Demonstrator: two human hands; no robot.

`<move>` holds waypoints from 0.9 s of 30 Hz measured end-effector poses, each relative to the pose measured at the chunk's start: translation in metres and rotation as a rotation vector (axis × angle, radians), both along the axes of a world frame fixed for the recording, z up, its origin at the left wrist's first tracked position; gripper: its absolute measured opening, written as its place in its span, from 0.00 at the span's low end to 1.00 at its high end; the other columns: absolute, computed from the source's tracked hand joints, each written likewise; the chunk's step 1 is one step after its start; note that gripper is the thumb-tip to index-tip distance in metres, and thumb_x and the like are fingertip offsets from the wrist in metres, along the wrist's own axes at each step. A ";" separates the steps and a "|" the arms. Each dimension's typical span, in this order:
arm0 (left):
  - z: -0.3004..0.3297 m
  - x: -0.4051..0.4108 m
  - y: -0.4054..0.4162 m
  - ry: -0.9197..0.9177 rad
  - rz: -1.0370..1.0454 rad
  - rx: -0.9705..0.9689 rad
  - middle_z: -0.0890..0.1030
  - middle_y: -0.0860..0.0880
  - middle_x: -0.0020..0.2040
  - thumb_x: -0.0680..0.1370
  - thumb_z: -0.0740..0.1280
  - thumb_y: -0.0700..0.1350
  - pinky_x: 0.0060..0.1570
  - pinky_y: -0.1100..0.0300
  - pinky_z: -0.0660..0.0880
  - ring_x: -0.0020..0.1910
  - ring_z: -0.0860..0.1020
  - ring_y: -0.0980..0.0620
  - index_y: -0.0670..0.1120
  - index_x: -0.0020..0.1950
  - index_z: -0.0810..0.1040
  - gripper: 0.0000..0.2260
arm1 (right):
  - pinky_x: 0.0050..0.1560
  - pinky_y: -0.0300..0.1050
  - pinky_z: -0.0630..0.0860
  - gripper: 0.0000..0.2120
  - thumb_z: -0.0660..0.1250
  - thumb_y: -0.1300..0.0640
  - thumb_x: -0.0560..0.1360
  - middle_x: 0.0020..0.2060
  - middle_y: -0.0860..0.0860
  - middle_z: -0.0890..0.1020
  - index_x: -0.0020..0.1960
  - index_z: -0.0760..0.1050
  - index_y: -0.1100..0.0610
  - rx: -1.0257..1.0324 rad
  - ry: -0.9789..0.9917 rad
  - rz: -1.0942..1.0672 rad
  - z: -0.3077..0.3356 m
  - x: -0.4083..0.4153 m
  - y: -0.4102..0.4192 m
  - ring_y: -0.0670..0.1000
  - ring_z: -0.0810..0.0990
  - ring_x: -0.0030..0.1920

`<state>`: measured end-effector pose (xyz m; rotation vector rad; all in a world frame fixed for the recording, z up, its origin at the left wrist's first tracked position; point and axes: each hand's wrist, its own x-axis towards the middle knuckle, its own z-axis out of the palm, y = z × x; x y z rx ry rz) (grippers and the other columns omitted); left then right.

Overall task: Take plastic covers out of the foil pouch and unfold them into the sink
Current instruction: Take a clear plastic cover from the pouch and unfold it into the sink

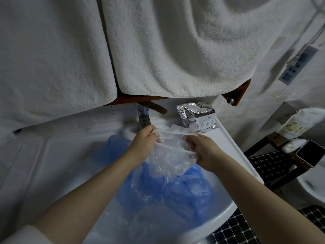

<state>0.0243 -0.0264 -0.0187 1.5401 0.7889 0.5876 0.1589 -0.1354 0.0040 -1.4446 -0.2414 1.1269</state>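
Both hands pinch one clear cover (168, 154): left hand (143, 143) and right hand (202, 150) stretch its rim sideways above the sink (226, 208), directly over blue covers (188, 194). The pouch (197, 117) lies at the sink's far right edge.

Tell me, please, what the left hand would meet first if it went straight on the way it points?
Probably the faucet: the left hand grips the clear cover just below it, though depth is unclear.

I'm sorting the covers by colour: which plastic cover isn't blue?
The clear cover stretched between both hands; those lying in the sink are blue.
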 end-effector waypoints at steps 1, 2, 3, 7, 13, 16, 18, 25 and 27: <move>0.002 0.000 -0.001 -0.027 0.002 -0.028 0.71 0.49 0.32 0.71 0.61 0.40 0.36 0.57 0.63 0.35 0.68 0.49 0.46 0.35 0.68 0.06 | 0.19 0.32 0.63 0.15 0.61 0.66 0.76 0.22 0.49 0.67 0.32 0.67 0.57 -0.040 -0.067 0.039 0.000 -0.002 -0.001 0.44 0.64 0.18; 0.004 -0.001 -0.001 -0.051 0.009 -0.054 0.69 0.47 0.32 0.68 0.62 0.41 0.35 0.57 0.62 0.35 0.66 0.49 0.47 0.34 0.67 0.04 | 0.20 0.33 0.62 0.14 0.62 0.64 0.76 0.23 0.49 0.68 0.32 0.69 0.57 -0.066 -0.141 0.101 0.000 -0.002 -0.002 0.44 0.64 0.19; 0.006 -0.002 0.000 -0.070 0.018 -0.079 0.67 0.46 0.32 0.66 0.62 0.42 0.34 0.56 0.62 0.35 0.65 0.48 0.48 0.33 0.66 0.05 | 0.21 0.34 0.62 0.12 0.63 0.62 0.76 0.24 0.48 0.69 0.34 0.70 0.56 -0.084 -0.218 0.180 0.001 -0.001 -0.003 0.44 0.65 0.20; 0.009 -0.011 0.010 -0.052 -0.034 -0.067 0.66 0.47 0.31 0.70 0.71 0.47 0.34 0.57 0.64 0.33 0.66 0.49 0.48 0.33 0.64 0.15 | 0.26 0.36 0.62 0.09 0.66 0.55 0.76 0.27 0.48 0.72 0.38 0.71 0.56 -0.065 -0.451 0.523 0.012 0.014 -0.013 0.45 0.68 0.25; 0.014 -0.026 0.024 0.085 -0.270 -0.160 0.70 0.45 0.36 0.65 0.73 0.44 0.35 0.59 0.67 0.37 0.70 0.49 0.45 0.39 0.68 0.14 | 0.51 0.44 0.74 0.21 0.71 0.64 0.71 0.51 0.51 0.75 0.60 0.68 0.53 -0.130 -0.892 0.808 0.028 0.046 -0.022 0.48 0.75 0.46; 0.011 -0.023 0.023 0.301 -0.274 0.124 0.68 0.49 0.36 0.72 0.68 0.34 0.36 0.60 0.65 0.36 0.67 0.52 0.46 0.41 0.68 0.10 | 0.48 0.36 0.69 0.18 0.64 0.69 0.71 0.52 0.49 0.70 0.55 0.65 0.54 -0.147 -1.306 0.722 0.031 0.048 -0.018 0.50 0.71 0.48; 0.012 -0.016 0.018 0.355 -0.168 0.309 0.74 0.52 0.37 0.74 0.67 0.37 0.38 0.60 0.68 0.36 0.71 0.53 0.48 0.45 0.75 0.06 | 0.47 0.41 0.68 0.11 0.63 0.68 0.73 0.51 0.50 0.69 0.52 0.70 0.56 -0.060 -1.460 0.624 0.030 0.050 -0.013 0.53 0.72 0.48; 0.006 -0.004 0.016 0.358 0.082 0.251 0.73 0.45 0.33 0.74 0.71 0.46 0.36 0.59 0.66 0.35 0.72 0.49 0.35 0.39 0.78 0.13 | 0.44 0.25 0.64 0.08 0.62 0.63 0.77 0.49 0.52 0.71 0.47 0.81 0.61 0.139 -1.348 0.438 0.022 0.051 -0.009 0.44 0.71 0.44; 0.008 0.000 0.014 0.387 0.122 0.292 0.73 0.49 0.34 0.75 0.70 0.47 0.37 0.58 0.69 0.36 0.73 0.50 0.40 0.39 0.77 0.11 | 0.46 0.31 0.67 0.10 0.61 0.62 0.78 0.44 0.52 0.73 0.46 0.81 0.54 0.209 -1.139 0.299 0.025 0.050 -0.010 0.44 0.71 0.42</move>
